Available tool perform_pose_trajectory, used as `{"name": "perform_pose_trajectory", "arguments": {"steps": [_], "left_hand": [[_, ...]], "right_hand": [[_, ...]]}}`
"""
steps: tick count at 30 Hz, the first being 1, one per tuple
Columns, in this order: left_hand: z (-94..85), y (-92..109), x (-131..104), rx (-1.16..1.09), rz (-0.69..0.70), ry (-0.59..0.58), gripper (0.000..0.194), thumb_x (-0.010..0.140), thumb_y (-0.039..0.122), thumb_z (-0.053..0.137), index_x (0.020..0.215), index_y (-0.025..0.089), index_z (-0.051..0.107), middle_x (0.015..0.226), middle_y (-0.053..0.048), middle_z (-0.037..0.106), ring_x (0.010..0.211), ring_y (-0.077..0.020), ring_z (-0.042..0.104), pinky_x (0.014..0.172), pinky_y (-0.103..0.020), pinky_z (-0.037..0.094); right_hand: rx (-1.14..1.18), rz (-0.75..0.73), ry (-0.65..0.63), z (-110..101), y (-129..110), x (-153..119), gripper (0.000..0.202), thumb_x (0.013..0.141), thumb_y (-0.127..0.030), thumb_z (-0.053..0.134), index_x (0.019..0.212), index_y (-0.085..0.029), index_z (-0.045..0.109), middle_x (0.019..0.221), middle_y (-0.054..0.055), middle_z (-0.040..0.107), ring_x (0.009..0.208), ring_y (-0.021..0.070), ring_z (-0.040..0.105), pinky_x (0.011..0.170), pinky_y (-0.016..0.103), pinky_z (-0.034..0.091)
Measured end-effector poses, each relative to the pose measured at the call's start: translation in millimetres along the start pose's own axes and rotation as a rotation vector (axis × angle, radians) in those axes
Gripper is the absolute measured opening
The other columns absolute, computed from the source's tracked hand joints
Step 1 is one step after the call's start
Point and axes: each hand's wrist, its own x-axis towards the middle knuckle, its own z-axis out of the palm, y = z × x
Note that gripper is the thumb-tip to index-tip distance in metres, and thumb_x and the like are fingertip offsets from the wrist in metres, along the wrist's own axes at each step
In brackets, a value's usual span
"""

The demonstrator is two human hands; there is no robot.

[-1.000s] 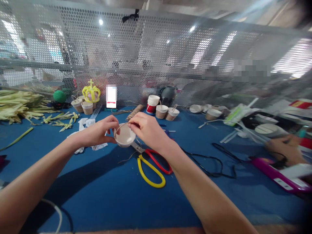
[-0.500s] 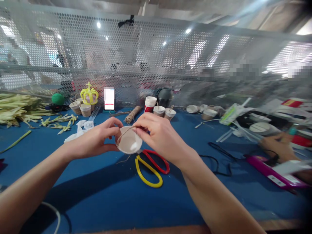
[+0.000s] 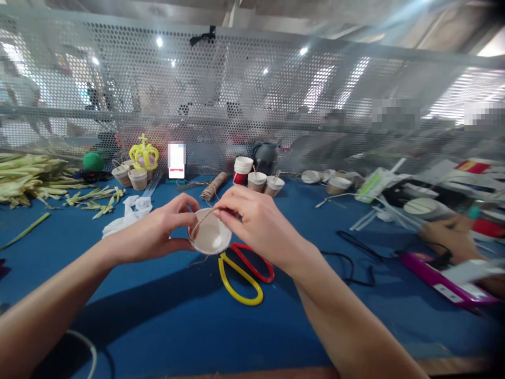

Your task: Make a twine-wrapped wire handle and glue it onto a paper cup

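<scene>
A small white paper cup (image 3: 212, 234), its opening turned toward me, is held above the blue table (image 3: 158, 326). My left hand (image 3: 173, 223) grips the cup's left side between thumb and fingers. Thin brown twine (image 3: 200, 221) runs across the cup's rim, and my right hand (image 3: 246, 213) pinches it at the top of the cup. Scissors with one yellow and one red handle (image 3: 241, 281) lie just below and right of the cup. A roll of twine (image 3: 215, 185) rests behind it.
Twine-wrapped cups (image 3: 257, 180) stand at the back beside a red-and-white cup stack (image 3: 242, 169). Pale husks (image 3: 23, 179) lie at the left, near a yellow crown (image 3: 144, 153) and a phone (image 3: 176, 160). At the right, another person's hand (image 3: 450, 237) is near a purple power strip (image 3: 437, 279).
The cup has shifted slightly down and tilted a little more toward me. Both hands keep nearly the same place and hold.
</scene>
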Motion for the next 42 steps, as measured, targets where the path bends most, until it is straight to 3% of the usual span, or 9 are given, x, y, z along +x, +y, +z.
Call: {"name": "perform_pose_trajectory", "arguments": {"steps": [22, 31, 42], "left_hand": [[-0.3, 7.2, 0.1, 0.007, -0.013, 0.022, 0.004, 0.077, 0.021, 0.055, 0.076, 0.017, 0.056, 0.102, -0.005, 0.041, 0.097, -0.0166, 0.044, 0.084, -0.029, 0.040], [0.5, 6.5, -1.6, 0.057, -0.012, 0.023, 0.003, 0.075, 0.016, 0.055, 0.079, 0.017, 0.055, 0.105, -0.005, 0.040, 0.098, -0.0174, 0.044, 0.085, -0.031, 0.040], [6.5, 3.6, -1.7, 0.167, -0.002, 0.000, 0.004, 0.078, 0.021, 0.052, 0.081, 0.018, 0.054, 0.108, -0.007, 0.040, 0.101, -0.0208, 0.042, 0.087, -0.038, 0.037]], "right_hand": [[0.060, 0.010, -0.013, -1.6, 0.7, 0.3, 0.010, 0.076, -0.008, 0.051, 0.075, -0.012, 0.061, 0.076, 0.005, 0.058, 0.071, 0.0124, 0.053, 0.064, 0.024, 0.042], [0.116, 0.089, -0.113, -6.4, 6.1, -3.0, 0.019, 0.074, -0.008, 0.051, 0.090, -0.014, 0.058, 0.086, 0.005, 0.059, 0.074, 0.0126, 0.055, 0.067, 0.024, 0.044], [0.051, 0.207, -0.221, -0.2, 3.8, -2.1, 0.010, 0.073, -0.012, 0.051, 0.076, -0.014, 0.061, 0.070, 0.003, 0.061, 0.059, 0.0110, 0.052, 0.052, 0.022, 0.038]]}}
